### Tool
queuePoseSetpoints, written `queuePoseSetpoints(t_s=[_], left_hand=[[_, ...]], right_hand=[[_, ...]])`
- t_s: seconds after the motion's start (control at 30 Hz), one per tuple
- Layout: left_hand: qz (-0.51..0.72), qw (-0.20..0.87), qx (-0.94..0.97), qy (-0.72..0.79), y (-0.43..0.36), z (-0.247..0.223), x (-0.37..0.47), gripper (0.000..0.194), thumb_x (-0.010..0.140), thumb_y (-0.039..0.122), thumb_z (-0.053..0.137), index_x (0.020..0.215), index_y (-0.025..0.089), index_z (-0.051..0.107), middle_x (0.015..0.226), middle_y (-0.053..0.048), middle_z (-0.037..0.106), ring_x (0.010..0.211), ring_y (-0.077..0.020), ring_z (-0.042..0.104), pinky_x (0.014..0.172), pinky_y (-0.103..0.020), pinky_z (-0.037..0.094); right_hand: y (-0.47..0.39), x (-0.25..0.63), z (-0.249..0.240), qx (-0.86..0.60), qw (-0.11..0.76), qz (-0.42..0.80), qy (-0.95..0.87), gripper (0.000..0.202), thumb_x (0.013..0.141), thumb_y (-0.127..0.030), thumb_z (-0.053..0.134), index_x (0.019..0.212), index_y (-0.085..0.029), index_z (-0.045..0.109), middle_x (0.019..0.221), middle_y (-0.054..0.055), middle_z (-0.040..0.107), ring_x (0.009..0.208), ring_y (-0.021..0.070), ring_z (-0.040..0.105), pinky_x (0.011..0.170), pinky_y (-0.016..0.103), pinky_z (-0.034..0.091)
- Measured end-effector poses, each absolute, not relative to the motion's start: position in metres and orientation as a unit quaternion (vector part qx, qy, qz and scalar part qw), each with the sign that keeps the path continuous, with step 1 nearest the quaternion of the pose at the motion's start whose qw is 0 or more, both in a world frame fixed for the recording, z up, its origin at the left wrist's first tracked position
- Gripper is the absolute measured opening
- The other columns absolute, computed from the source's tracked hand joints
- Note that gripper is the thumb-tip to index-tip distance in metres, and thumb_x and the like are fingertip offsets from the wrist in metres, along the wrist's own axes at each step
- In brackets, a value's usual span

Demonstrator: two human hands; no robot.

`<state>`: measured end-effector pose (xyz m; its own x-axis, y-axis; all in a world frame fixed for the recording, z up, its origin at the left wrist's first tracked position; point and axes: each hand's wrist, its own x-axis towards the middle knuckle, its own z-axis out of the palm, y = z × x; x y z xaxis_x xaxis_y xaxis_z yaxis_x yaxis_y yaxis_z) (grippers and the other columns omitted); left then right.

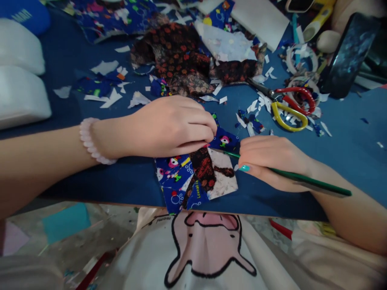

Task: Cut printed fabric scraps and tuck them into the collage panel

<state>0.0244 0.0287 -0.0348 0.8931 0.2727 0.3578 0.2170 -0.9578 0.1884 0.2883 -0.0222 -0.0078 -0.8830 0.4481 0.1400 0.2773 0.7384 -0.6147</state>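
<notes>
Flat multicoloured patchwork point(203, 171), slanted green stick point(311, 181)

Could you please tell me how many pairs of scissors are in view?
1: the scissors, with one red and one yellow handle, lie on the table beyond the right hand, which holds a green stick. Others may be hidden under the scraps.

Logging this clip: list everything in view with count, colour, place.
patchwork piece: one, multicoloured, centre
stick: one, green, in right hand
scissors: one, red-yellow handles, right
phone: one, black, right
rings: two, whitish, right
blocks: two, white, left
floral cloth: count unclear, dark, top
patterned cloth: several, blue, top
scraps: many, mixed, scattered
table: one, blue, beneath
garment: one, whitish, bottom
left hand: one, red nails, over piece
right hand: one, teal nail, right
</notes>
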Motion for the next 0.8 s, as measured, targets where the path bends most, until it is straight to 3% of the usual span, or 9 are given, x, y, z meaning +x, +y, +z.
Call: queuePoseSetpoints(t_s=[0.33, 0.8], left_hand=[[0.216, 0.051, 0.968, 0.114, 0.0278, -0.0372, 0.0252, 0.025, 0.103, 0.028, 0.047, 0.093, 0.024, 0.07, 0.105, -0.003, 0.078, 0.092, -0.0189, 0.073, 0.086, -0.032, 0.057], [0.236, 0.086, 0.962, 0.106, 0.0276, -0.0373, 0.0216, 0.019, 0.099, 0.023, 0.053, 0.098, 0.025, 0.072, 0.108, -0.005, 0.078, 0.095, -0.0196, 0.074, 0.088, -0.031, 0.058]], right_hand=[[-0.0228, 0.2861, -0.0059, -0.202, 0.122, 0.307, -0.922, 0.033, 0.107, -0.023, 0.033, 0.08, -0.022, 0.05, 0.073, 0.002, 0.055, 0.07, 0.0137, 0.05, 0.068, 0.027, 0.045], [-0.0176, 0.2932, -0.0092, -0.197, 0.18, 0.355, -0.896, 0.035, 0.109, -0.026, 0.035, 0.079, -0.02, 0.053, 0.069, 0.001, 0.055, 0.073, 0.0127, 0.054, 0.069, 0.026, 0.044]])
